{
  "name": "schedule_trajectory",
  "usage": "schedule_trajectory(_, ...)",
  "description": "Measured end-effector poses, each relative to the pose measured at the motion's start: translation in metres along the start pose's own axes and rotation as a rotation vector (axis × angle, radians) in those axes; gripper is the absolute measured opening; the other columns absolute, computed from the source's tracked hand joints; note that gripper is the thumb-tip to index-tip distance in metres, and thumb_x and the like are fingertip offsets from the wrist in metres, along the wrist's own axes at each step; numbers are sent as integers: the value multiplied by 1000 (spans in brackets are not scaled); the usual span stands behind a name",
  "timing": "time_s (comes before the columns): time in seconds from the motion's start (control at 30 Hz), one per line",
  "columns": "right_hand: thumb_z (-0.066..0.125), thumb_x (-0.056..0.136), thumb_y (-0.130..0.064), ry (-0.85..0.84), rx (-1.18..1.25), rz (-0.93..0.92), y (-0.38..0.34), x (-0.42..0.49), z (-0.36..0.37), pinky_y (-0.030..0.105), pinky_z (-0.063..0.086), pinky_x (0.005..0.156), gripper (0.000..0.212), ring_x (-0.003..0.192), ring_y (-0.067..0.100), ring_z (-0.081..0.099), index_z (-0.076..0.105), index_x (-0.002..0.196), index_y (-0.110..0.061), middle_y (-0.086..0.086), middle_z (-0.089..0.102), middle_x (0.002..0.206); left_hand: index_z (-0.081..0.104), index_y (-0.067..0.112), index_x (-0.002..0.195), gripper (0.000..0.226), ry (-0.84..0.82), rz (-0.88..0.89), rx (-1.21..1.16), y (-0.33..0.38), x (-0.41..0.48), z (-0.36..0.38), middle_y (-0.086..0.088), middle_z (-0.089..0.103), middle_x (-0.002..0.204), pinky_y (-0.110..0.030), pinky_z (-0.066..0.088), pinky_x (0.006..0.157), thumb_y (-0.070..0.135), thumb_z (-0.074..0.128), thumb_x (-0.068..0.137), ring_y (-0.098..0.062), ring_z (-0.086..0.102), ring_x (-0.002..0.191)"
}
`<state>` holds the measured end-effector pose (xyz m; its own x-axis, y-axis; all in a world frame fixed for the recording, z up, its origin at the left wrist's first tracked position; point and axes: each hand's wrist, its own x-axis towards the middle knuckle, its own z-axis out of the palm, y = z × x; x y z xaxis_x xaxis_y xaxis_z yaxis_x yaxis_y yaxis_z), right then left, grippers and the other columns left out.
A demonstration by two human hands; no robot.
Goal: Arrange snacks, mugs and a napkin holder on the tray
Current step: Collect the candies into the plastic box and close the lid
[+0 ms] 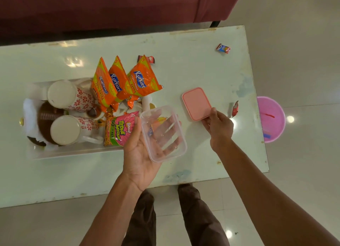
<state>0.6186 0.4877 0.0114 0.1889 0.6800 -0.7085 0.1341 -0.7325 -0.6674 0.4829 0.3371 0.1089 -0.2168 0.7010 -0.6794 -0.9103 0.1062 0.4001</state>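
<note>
My left hand (139, 148) holds a clear plastic container (163, 133) from beneath, palm up, with the thumb against its near-left side; it looks empty. My right hand (218, 127) pinches the near corner of a pink lid (196, 103) just above the table. On the clear tray (55, 154) at the left stand two white mugs with red flowers (70, 96) (69, 130), a brown napkin holder (43, 120) with white napkins, three orange Kurkure packets (125, 80) and a pink Bingo packet (119, 131).
The pale table (184, 65) carries small sachets: one at the far right (223, 48), one behind the packets (150, 59), a red one beside my right hand (235, 108). A pink bin (271, 119) stands on the floor to the right. A maroon sofa (110, 5) runs behind.
</note>
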Motion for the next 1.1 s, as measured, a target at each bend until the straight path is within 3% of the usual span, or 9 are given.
schedule_trajectory(0.13, 58, 97, -35, 63, -347, -320, 12, -6, -17, 32, 59, 84, 24, 74, 15, 74, 74, 83, -24, -7, 73, 70, 34, 12, 154, 68, -5, 1, -29, -5, 4, 2, -22, 51, 149, -54, 52, 101, 54, 33, 100, -39, 51, 137)
schedule_trajectory(0.33, 69, 89, -32, 309, -417, -523, 4, 12, -54, 9, 48, 65, 26, 77, 16, 67, 66, 105, -11, 2, 71, 96, 34, 13, 154, 69, -18, 1, -33, -14, 7, 1, -22, 50, 150, -57, 46, 106, 55, 33, 99, -38, 51, 137)
schedule_trajectory(0.5, 76, 79, -42, 309, -631, -500, -12, 43, -59, 24, 35, 78, 53, 93, 15, 53, 58, 117, -9, 6, 63, 110, 40, 14, 150, 68, -11, 3, -34, -24, 10, 3, -22, 52, 149, -59, 41, 109, 54, 42, 95, -38, 53, 136)
schedule_trajectory(0.67, 60, 94, -27, 257, -758, -569, -12, 54, -54, 23, 35, 77, 24, 98, 23, 62, 63, 108, -8, 8, 71, 103, 48, 20, 139, 62, -26, -7, -16, -32, 13, 4, -22, 51, 149, -62, 36, 113, 56, 54, 89, -38, 50, 138)
schedule_trajectory(0.77, 59, 96, -34, 232, -648, -568, -23, 40, -56, 10, 40, 69, 29, 83, 18, 69, 68, 103, -7, 7, 75, 93, 49, 19, 138, 60, -23, -21, -13, -30, 13, 3, -20, 54, 147, -61, 38, 112, 55, 54, 91, -38, 51, 137)
schedule_trajectory(0.83, 62, 94, -39, 155, -513, -624, -43, 7, -55, 0, 40, 63, 31, 72, 1, 67, 70, 102, -10, 3, 75, 89, 51, 20, 135, 52, -19, -38, -11, -27, 12, 1, -19, 57, 144, -57, 45, 107, 54, 46, 96, -37, 55, 134)
schedule_trajectory(0.93, 70, 90, -28, -129, -431, -767, -78, -66, -57, 9, 50, 69, 15, 80, -2, 69, 69, 103, -21, -10, 73, 91, 55, 20, 130, 46, -1, -76, 18, -23, 12, -2, -18, 62, 140, -53, 51, 99, 53, 42, 100, -35, 60, 129)
schedule_trajectory(1.03, 75, 87, -24, -432, -650, -1029, -89, -118, -55, 9, 50, 71, 16, 83, 2, 66, 72, 102, -25, -16, 71, 96, 52, 19, 132, 47, 12, -92, 89, -20, 11, -3, -15, 65, 136, -51, 52, 95, 53, 43, 99, -32, 63, 125)
schedule_trajectory(1.1, 77, 84, -22, -516, -831, -1174, -84, -128, -45, 5, 45, 70, 17, 82, 0, 61, 74, 101, -21, -13, 70, 94, 50, 19, 135, 52, 10, -85, 128, -18, 9, -5, -12, 68, 132, -50, 53, 93, 53, 44, 96, -29, 65, 123)
